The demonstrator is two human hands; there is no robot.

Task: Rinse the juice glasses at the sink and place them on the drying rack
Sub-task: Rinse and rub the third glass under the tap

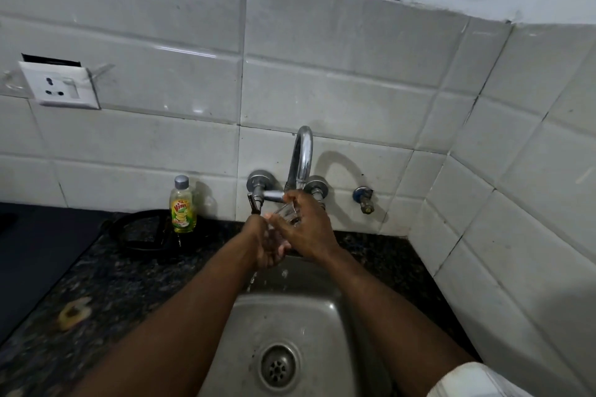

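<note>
A small clear juice glass (288, 213) was observed held just below the tap spout (301, 155), above the steel sink (290, 316). The right hand (308, 229) was found wrapped round it, fingers curled on its wall. The left hand (266, 243) was noted cupped just beside the glass; whether it gripped could not be told, owing to blur. A dish-soap bottle (183, 206) was recorded upright on the countertop (96, 284), left of the tap.

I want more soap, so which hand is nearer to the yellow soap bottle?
Left. The left hand is right of the bottle; the right hand, holding a glass, is farther right.
</note>
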